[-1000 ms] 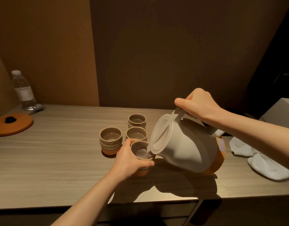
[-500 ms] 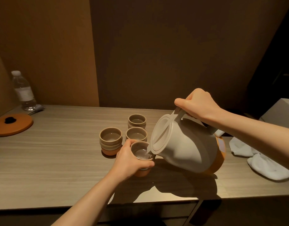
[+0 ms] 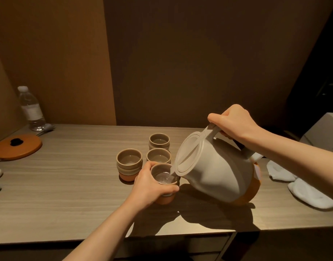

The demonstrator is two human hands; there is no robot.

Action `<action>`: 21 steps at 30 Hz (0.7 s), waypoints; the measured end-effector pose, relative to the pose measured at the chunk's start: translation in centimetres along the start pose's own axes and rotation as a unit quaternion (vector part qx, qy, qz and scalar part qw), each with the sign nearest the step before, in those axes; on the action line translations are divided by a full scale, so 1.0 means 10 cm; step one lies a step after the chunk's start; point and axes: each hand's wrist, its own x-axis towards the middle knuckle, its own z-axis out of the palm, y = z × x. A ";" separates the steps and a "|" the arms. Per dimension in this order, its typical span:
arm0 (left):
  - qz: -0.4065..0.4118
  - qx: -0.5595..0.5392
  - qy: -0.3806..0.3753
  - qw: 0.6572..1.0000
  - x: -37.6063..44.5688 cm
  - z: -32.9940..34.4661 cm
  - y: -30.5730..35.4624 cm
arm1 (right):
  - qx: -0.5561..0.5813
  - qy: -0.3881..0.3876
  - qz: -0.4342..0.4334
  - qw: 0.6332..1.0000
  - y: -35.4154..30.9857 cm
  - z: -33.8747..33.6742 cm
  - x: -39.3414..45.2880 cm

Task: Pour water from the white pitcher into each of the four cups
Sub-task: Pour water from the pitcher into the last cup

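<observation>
My right hand (image 3: 233, 123) grips the handle of the white pitcher (image 3: 214, 166), which has an orange base and is tilted left, its spout over the nearest cup (image 3: 164, 187). Water runs into that cup and its surface ripples. My left hand (image 3: 150, 187) is wrapped around the nearest cup, which stands on the table. Three more grey cups with orange bases stand just behind: one to the left (image 3: 129, 164), one in the middle (image 3: 158, 156) and one at the back (image 3: 159, 141). Whether those three hold water is unclear.
A plastic water bottle (image 3: 31, 109) stands at the far left by the wall. An orange round lid (image 3: 18, 146) lies in front of it. White cloths (image 3: 304, 191) lie at the right, behind them a pale box (image 3: 325, 132). The wooden table (image 3: 67, 194) ends close in front.
Hardly anything differs. The pitcher stays tilted over the nearest cup and both hands keep their hold; the water in the cup keeps rippling.
</observation>
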 end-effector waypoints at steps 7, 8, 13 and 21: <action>0.002 -0.003 0.019 1.000 0.03 -0.08 0.11 | 0.143 0.023 0.074 0.987 0.09 -0.07 -0.09; 0.002 -0.002 0.022 1.000 0.05 -0.10 0.13 | 0.161 0.029 0.084 0.983 0.10 -0.08 -0.10; -0.003 -0.002 0.038 0.999 0.13 -0.16 0.29 | 0.250 0.056 0.141 0.956 0.13 -0.17 -0.15; 0.003 0.023 0.048 0.999 0.31 -0.29 0.55 | 0.337 0.095 0.178 0.920 0.20 -0.27 -0.19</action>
